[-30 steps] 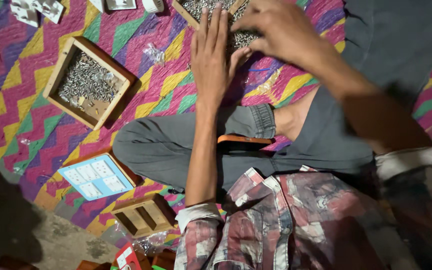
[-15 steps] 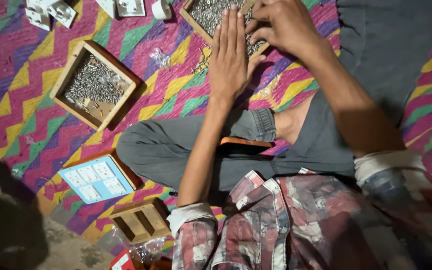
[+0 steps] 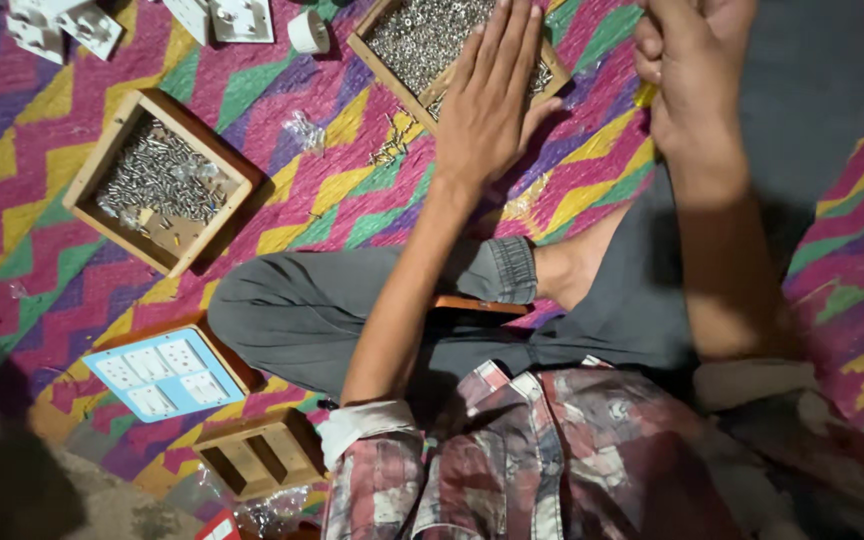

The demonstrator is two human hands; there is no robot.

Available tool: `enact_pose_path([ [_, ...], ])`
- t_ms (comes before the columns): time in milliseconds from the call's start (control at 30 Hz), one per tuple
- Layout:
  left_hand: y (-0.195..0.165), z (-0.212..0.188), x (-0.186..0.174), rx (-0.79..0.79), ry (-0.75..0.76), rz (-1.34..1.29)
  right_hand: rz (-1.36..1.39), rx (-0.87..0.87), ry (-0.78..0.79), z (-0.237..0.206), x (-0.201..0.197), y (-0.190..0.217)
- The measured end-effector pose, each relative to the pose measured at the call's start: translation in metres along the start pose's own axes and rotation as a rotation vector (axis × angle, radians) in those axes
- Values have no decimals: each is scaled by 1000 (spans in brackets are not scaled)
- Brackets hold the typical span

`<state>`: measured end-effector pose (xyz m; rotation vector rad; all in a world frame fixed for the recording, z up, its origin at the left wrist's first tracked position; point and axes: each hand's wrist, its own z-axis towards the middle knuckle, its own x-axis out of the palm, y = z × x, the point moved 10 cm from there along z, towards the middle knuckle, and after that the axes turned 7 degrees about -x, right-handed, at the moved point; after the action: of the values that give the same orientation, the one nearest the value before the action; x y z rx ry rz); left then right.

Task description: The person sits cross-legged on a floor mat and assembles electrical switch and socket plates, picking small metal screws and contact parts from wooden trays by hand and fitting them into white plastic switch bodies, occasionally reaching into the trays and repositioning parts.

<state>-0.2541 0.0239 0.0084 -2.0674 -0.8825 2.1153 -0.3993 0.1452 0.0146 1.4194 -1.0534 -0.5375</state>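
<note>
While the left hand [image 3: 493, 110] lies flat, palm down, fingers straight and together, across the near corner of a square wooden tray of small metal screws [image 3: 414, 38], the right hand [image 3: 694, 75] is raised beside it, fingers curled closed; what they pinch cannot be told. A second, shallow wooden tray [image 3: 159, 180] of screws rests well left on the woven zigzag mat [image 3: 352, 200].

A shallow wooden tray [image 3: 384, 62] of small silver screws lies flat on the zigzag mat at twelve o'clock, partly covered.
</note>
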Motion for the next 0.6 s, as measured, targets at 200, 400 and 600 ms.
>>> enact_pose_path([
  [200, 3, 8, 11, -7, -51, -32, -5, 23, 53, -3, 8, -8],
  [400, 3, 19, 17, 4, -138, -7, -49, 40, -13, 6, -7, -29],
  [600, -4, 0, -1, 49, -153, 33, -79, 72, -28, 9, -5, -46],
])
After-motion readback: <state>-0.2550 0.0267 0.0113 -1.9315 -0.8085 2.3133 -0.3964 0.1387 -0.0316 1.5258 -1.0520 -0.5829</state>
